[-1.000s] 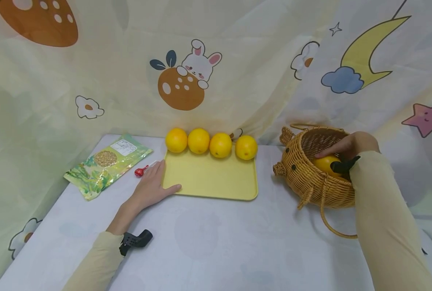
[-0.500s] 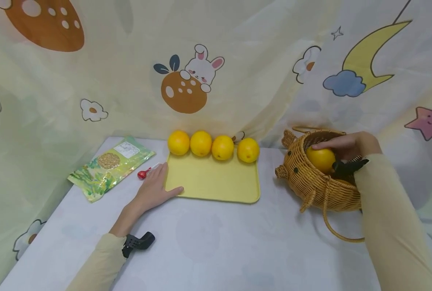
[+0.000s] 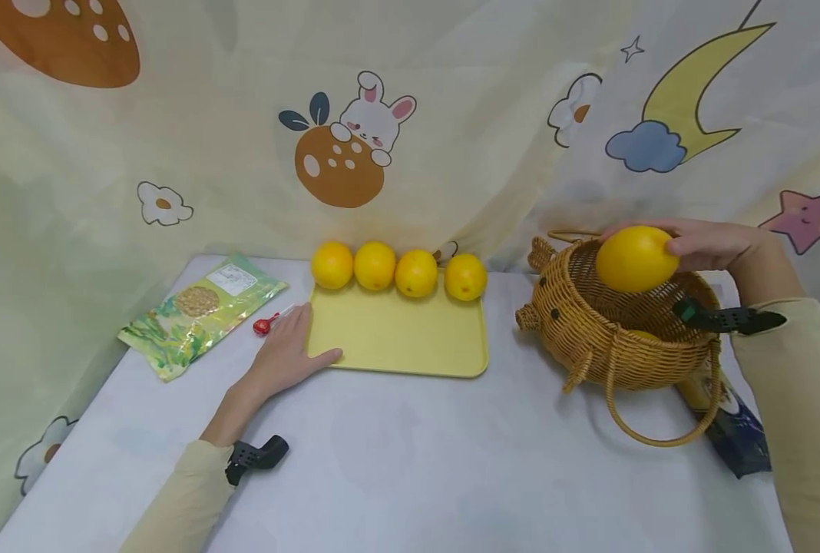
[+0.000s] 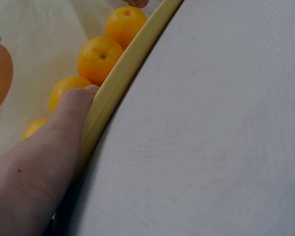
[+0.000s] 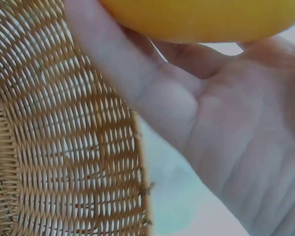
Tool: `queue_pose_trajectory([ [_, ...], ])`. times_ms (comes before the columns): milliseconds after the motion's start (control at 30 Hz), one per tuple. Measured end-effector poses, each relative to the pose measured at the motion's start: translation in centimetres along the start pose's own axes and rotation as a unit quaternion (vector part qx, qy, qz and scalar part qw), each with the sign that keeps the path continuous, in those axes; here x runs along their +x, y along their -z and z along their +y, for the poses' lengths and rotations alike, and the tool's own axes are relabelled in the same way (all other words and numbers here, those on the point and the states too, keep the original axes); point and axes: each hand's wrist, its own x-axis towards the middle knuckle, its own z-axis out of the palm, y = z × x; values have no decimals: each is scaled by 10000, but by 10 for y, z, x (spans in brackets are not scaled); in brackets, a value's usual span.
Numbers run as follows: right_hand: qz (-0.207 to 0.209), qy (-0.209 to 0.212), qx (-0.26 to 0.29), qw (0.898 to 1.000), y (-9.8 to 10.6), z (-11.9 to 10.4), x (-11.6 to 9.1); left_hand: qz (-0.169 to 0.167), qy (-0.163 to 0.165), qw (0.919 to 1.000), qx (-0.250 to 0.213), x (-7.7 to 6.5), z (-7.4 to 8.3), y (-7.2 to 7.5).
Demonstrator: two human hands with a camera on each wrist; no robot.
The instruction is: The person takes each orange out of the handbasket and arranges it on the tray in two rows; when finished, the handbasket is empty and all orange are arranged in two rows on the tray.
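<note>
My right hand grips a yellow-orange orange above the mouth of a pig-shaped wicker basket. In the right wrist view this orange rests against the curled fingers and thumb. Low inside the basket, part of another yellow thing shows. With fingers stretched out, my left hand rests at the left end of a yellow tray, its thumb over the front rim. Several oranges stand in a row along the tray's back edge.
A green snack packet lies at the left, and a red-wrapped lollipop sits beside my left fingers. Behind the basket's right side lies a dark blue packet. The basket's rope handle hangs onto the table. A printed cloth backs the table.
My right hand has lifted the orange up out of the basket, to just above its opening. The dark blue packet has come into view. My left hand stays on the tray.
</note>
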Motion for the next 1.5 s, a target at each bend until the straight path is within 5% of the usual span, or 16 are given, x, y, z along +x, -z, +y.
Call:
queue_pose_trajectory([
  [133,-45,243,-186,9995,-11,-10,9,-4,8,10000,3,-1,-1,0],
  [267,478,359,-712,9957,-30,-27,26,-10,20,10000,-48,-1,0,0],
  [433,2072,-51,-1668,9640,-70,-58,74,26,7,10000,-65,-2,1,1],
  [533,2550,-302,-1930,9470,-95,-72,115,59,21,10000,-31,-2,1,1],
  [667,2518,96,-2522,9343,-122,-80,169,40,30,10000,-26,-2,0,1],
  [867,2356,803,-3708,8947,-151,-78,250,-34,86,9999,106,-2,1,3],
  [1133,2227,1052,-4222,8724,-175,-50,330,-19,168,9998,63,1,8,2],
  [1400,1943,870,-4226,8810,-201,-41,368,-80,250,9995,177,-3,7,6],
  [1500,1933,634,-4371,8761,-210,-41,377,-131,251,9995,167,-4,6,8],
])
